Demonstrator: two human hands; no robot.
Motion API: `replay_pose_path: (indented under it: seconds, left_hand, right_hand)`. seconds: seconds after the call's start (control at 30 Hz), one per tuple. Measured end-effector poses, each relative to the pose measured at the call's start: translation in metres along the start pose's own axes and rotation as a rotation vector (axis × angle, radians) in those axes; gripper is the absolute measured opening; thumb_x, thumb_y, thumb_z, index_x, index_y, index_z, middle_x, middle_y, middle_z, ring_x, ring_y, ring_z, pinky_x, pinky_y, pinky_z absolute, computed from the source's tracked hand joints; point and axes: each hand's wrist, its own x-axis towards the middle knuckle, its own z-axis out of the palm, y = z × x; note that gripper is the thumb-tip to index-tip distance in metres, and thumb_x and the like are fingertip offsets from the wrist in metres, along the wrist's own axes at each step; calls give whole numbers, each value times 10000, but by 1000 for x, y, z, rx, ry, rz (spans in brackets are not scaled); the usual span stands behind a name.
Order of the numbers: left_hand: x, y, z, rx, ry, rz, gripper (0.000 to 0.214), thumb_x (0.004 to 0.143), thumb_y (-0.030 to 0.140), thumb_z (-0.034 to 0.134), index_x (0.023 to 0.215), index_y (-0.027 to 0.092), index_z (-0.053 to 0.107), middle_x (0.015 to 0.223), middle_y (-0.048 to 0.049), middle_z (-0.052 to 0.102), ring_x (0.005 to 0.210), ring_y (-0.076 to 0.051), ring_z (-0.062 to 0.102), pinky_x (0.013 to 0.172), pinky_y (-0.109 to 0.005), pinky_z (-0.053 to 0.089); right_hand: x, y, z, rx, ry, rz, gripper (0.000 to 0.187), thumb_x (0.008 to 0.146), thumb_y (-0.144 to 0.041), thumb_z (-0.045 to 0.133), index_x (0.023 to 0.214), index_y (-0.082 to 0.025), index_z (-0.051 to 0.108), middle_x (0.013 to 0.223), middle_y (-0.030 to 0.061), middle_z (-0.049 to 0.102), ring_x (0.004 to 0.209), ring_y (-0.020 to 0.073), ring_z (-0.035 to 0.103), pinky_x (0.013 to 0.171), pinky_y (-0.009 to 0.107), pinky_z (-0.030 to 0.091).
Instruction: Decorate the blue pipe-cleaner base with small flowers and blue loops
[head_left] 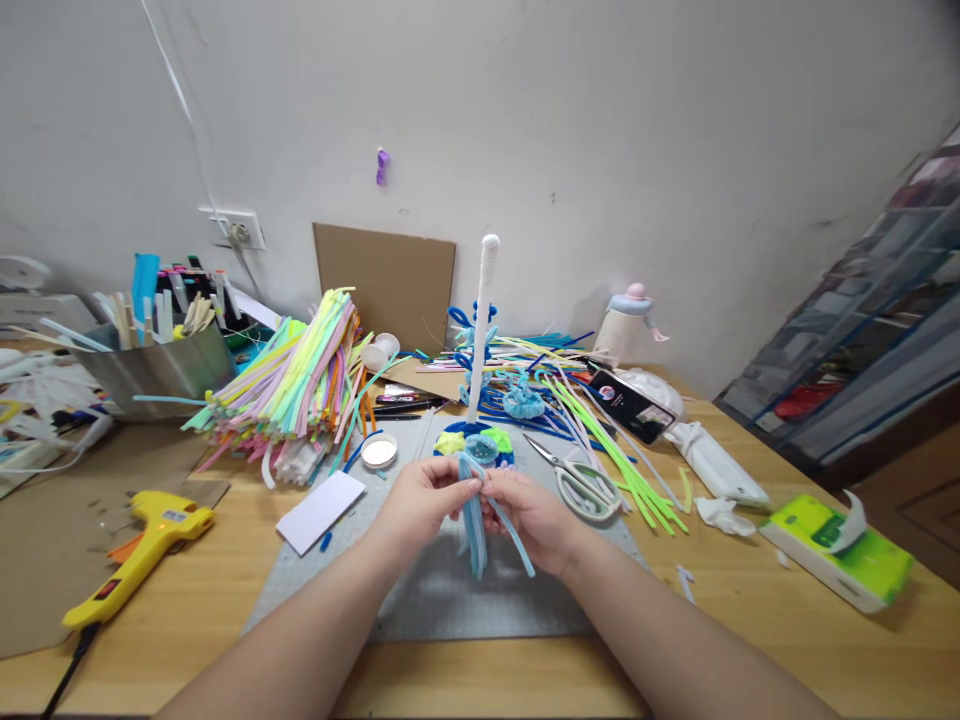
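A grey wall (600,150) rises at twelve o'clock behind a wooden table (187,605), shelving (855,290) at three; a grey mat (442,610) lies at six, brown cardboard (384,275) stands at ten; over the mat, left hand (431,497) and right hand (536,515) pinch light-blue fuzzy stems (475,545), fingertips closed, at six

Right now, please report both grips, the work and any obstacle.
Left grip, right grip: pinching light-blue strips. Strips bunched, one angled off rightward. Scissors close beside right grip.
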Motion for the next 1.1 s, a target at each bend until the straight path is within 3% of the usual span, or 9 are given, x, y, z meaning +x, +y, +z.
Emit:
replay_pose_path:
  seconds: [0.63, 0.8, 1.1]
  left_hand:
    - [0, -3, -1, -12, -9, -20, 216, 605, 314, 710, 568, 122, 619, 503, -4, 572, 454, -80, 435, 465, -208, 319]
    - [2, -3, -2, -7, 6, -14, 227, 610, 339, 703, 608, 122, 633, 536, -3, 573, 473, -79, 429, 473, -208, 320]
    - [6, -11, -8, -70, 38, -34, 233, 659, 350, 678, 666, 121, 634, 536, 5, 561, 459, -64, 413, 465, -197, 305]
  right_hand:
    - [0, 1, -3, 6, -5, 10, 177, 750, -258, 514, 773, -127, 631, 690, 54, 614, 602, 115, 481, 504, 206, 297]
    - [0, -1, -3, 45, 14, -8, 101, 721, -218, 568, 756, -140, 621, 648, 23, 608, 577, 108, 484, 511, 209, 301]
    - [-1, -5, -1, -24, 2, 28, 165, 717, -283, 629, 771, -127, 614, 699, 30, 614, 549, 79, 451, 508, 206, 282]
